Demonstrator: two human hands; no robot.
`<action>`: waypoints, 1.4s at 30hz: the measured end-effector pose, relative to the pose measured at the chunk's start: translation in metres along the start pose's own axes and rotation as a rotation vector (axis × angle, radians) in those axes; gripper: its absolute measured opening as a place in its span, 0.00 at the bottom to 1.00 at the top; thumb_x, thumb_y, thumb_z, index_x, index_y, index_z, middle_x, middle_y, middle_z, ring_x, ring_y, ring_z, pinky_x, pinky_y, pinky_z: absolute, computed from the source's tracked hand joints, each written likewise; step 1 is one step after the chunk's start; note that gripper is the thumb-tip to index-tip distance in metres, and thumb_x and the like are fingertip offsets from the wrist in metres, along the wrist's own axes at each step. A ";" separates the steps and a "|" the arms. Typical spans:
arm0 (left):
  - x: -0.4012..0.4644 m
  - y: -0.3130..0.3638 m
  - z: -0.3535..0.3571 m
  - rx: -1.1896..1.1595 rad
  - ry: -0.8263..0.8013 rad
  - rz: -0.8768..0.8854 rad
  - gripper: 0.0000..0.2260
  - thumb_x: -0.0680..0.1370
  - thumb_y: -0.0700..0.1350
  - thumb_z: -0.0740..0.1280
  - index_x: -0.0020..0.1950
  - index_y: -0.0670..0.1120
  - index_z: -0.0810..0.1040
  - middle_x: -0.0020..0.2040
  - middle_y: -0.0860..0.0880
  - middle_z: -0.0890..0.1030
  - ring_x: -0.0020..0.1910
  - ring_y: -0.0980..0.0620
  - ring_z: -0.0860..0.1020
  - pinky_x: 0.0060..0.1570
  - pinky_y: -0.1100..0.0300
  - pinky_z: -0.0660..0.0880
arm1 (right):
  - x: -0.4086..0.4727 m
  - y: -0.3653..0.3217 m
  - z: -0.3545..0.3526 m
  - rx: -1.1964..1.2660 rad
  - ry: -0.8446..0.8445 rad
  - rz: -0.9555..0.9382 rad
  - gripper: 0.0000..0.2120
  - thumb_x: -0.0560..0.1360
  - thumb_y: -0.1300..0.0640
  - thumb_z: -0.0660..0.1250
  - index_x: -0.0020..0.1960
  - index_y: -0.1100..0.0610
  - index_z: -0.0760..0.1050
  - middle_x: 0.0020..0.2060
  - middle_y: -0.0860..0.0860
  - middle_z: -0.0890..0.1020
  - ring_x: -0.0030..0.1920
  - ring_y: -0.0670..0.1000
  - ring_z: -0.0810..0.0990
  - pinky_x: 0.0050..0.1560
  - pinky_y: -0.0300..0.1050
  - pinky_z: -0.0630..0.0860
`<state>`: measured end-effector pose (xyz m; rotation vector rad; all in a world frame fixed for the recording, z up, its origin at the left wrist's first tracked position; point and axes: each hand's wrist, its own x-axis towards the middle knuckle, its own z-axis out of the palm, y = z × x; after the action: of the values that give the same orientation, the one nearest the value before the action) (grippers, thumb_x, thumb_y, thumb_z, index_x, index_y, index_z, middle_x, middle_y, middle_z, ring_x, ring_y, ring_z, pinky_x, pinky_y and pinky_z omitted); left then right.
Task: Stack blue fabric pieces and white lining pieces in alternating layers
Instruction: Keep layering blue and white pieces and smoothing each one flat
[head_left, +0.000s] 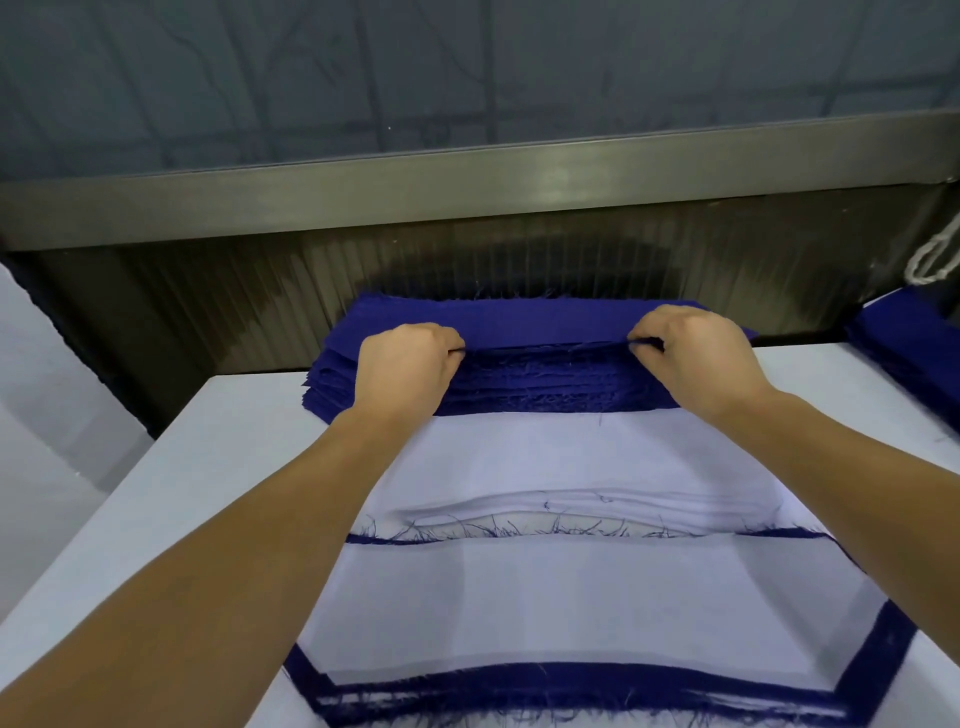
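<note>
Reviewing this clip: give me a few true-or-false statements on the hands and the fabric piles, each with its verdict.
1. Both hands pinch the top piece of the blue pile. True: left hand and right hand each have a grip on the near edge of the top blue piece.
2. The blue pile lies nearer the person than the white lining. False: it lies beyond the white lining.
3. The nearest stack shows white on top. True: white piece over blue edges.
4. The right hand rests flat on the table. False: it pinches fabric.

On the table (218, 467), 3 piles run back: mixed stack (571, 613) nearest, lining pile (571, 457) behind, then seemingly thicker fabric pile (540, 384).
</note>
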<state>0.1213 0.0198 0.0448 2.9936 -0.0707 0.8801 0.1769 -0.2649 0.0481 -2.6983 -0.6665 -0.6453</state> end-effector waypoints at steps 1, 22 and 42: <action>0.001 0.000 0.000 -0.006 -0.005 -0.014 0.08 0.79 0.46 0.64 0.52 0.52 0.82 0.46 0.54 0.83 0.43 0.51 0.80 0.37 0.58 0.74 | 0.001 0.000 -0.001 0.011 -0.001 -0.001 0.09 0.79 0.59 0.65 0.55 0.56 0.81 0.51 0.52 0.83 0.51 0.54 0.80 0.48 0.46 0.75; 0.009 -0.006 -0.001 0.008 -0.167 0.224 0.12 0.81 0.51 0.59 0.60 0.53 0.79 0.55 0.53 0.79 0.50 0.52 0.78 0.41 0.55 0.77 | 0.014 0.009 -0.017 0.579 -0.209 0.211 0.07 0.77 0.52 0.68 0.41 0.50 0.83 0.38 0.42 0.83 0.42 0.43 0.80 0.42 0.34 0.71; 0.017 -0.016 -0.041 -0.142 0.102 -0.189 0.15 0.80 0.39 0.59 0.63 0.49 0.77 0.63 0.50 0.77 0.60 0.49 0.75 0.57 0.54 0.72 | 0.009 -0.012 -0.038 -0.018 0.355 -0.059 0.12 0.78 0.67 0.59 0.55 0.59 0.78 0.44 0.55 0.83 0.44 0.57 0.80 0.43 0.49 0.74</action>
<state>0.1146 0.0368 0.0887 2.7642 0.1425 0.9604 0.1646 -0.2650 0.0870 -2.4916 -0.6472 -1.1147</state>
